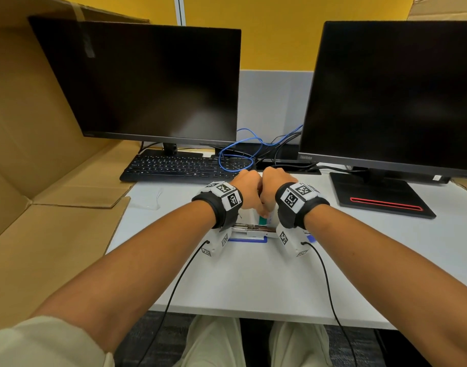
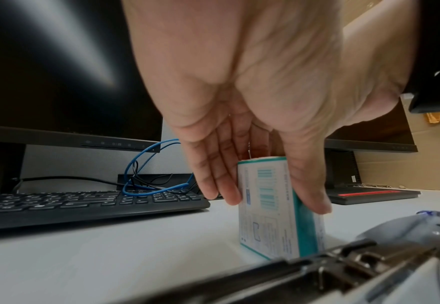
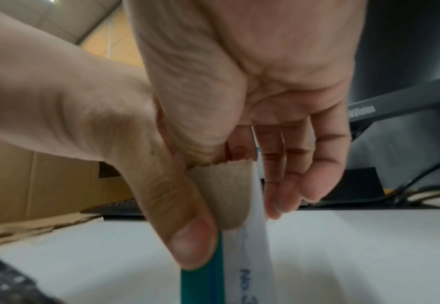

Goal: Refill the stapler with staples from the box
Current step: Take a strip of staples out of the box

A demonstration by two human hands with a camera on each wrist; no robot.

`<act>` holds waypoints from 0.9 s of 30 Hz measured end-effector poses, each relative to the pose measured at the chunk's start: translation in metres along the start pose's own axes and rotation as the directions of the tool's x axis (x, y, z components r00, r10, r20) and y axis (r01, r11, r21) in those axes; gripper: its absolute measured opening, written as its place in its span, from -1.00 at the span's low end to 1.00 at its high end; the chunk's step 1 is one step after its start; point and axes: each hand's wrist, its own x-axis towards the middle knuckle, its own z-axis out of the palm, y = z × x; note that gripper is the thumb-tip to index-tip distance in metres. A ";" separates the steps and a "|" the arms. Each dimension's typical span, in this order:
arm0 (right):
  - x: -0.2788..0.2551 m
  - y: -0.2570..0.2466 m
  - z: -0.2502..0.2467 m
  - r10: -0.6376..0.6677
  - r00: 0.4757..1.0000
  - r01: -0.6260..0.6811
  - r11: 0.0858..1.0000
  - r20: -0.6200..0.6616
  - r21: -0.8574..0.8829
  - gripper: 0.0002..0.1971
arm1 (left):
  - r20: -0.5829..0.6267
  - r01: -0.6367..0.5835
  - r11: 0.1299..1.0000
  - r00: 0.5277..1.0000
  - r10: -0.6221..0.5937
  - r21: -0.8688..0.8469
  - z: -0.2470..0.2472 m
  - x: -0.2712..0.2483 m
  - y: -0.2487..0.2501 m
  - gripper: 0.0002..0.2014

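A white and teal staple box (image 2: 268, 222) stands upright on the white desk (image 1: 253, 274). My left hand (image 2: 271, 199) grips it, fingers on one side and thumb on the other. My right hand (image 3: 239, 179) comes down from above and pinches the brown cardboard flap (image 3: 221, 197) at the box's top between thumb and fingers. In the head view both hands (image 1: 260, 200) meet over the box (image 1: 265, 220) and hide most of it. The stapler (image 1: 251, 230) lies opened out on the desk just in front of the box, metal channel (image 2: 343, 265) upward.
A black keyboard (image 1: 179, 166) and two dark monitors (image 1: 153, 83) (image 1: 394, 96) stand behind the hands. Blue and black cables (image 1: 237, 154) loop between them. Large cardboard sheets (image 1: 41, 181) cover the left. A monitor base (image 1: 380, 197) lies at right.
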 end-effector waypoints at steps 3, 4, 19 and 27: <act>-0.002 -0.004 -0.001 0.008 1.000 -0.008 0.999 -0.003 -0.050 -0.74 | -0.002 -0.011 1.000 1.000 0.011 0.002 0.000 0.000 0.000 -0.52; -0.002 -0.005 0.000 0.010 1.000 -0.010 0.999 0.000 -0.044 -0.74 | -0.005 -0.011 1.000 1.000 0.011 0.001 0.000 0.000 0.000 -0.52; -0.005 -0.003 0.002 0.090 0.996 -0.087 0.989 -0.020 0.118 -0.62 | 0.011 0.043 0.999 0.999 -0.043 -0.023 -0.002 -0.002 0.002 -0.47; -0.009 -0.003 -0.001 0.057 0.998 -0.057 0.995 0.000 0.085 -0.61 | 0.012 0.046 0.999 0.999 -0.046 -0.008 -0.002 -0.002 0.000 -0.43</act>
